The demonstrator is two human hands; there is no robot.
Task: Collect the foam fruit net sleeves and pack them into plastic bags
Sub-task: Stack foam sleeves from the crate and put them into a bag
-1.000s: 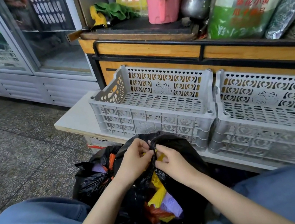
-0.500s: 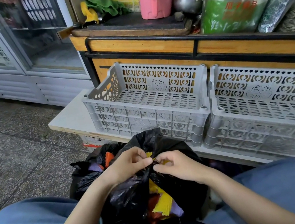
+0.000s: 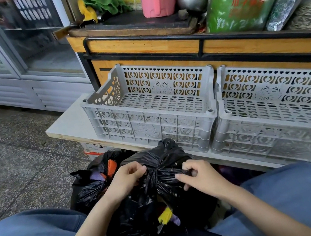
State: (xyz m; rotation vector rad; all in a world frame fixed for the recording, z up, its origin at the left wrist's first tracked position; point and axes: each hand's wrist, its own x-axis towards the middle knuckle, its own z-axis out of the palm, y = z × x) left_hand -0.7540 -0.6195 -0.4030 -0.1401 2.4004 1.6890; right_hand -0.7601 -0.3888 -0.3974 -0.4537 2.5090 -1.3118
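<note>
A black plastic bag [image 3: 145, 208] sits between my knees, its top twisted into a knot between my hands. My left hand [image 3: 125, 179] pinches one black handle strip on the left of the knot. My right hand [image 3: 198, 174] grips the other strip on the right. A yellow foam net sleeve [image 3: 165, 216] and a purple one poke out low on the bag's side. A second black bag [image 3: 92, 188] lies behind on the left, with orange and purple foam sleeves [image 3: 110, 165] showing at its mouth.
Two grey perforated crates [image 3: 151, 122] [image 3: 273, 116] stand on a low white shelf [image 3: 69, 126] right behind the bags. Above is a wooden counter [image 3: 138, 46] with a pink pot, a steel bowl and snack bags. Glass fridge doors stand at the left, and speckled floor [image 3: 14, 162].
My hands have drawn apart, pulling the two bag strips sideways. The bag's mouth, open with yellow sleeves showing before, is now cinched into a knot.
</note>
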